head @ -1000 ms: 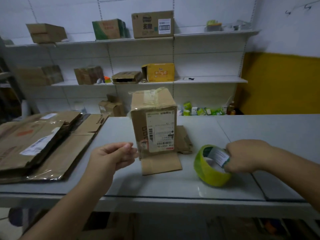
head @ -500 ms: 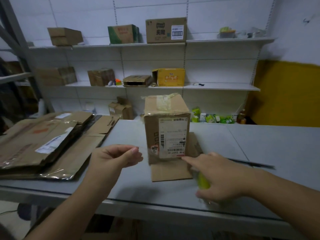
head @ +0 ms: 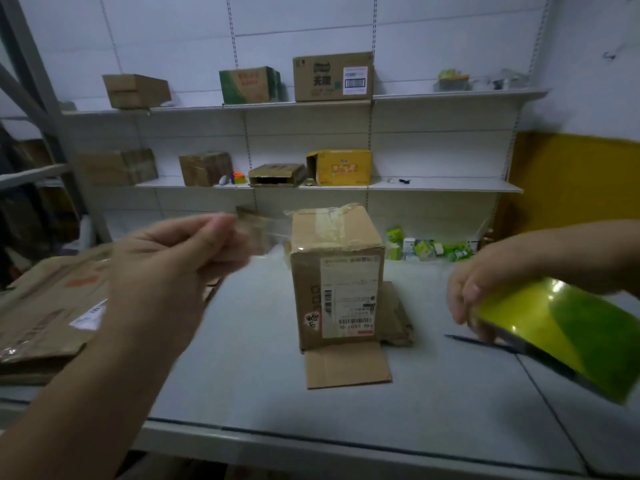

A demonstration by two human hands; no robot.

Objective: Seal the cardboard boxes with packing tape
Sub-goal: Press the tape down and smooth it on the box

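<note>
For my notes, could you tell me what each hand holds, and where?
The right hand grips the tape roll at its rim; the left hand seems to pinch a clear tape end.

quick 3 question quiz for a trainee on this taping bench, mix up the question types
1. True or false: the tape roll is resting on the table.
2. The top of the upright cardboard box is: A) open with its flaps standing up, B) closed with tape across it, C) crushed flat.
3. Fill in: at the box's front base, a cardboard ____ lies flat on the table.

Key
1. False: the right hand grips the roll and holds it off the table.
2. B
3. flap
</note>
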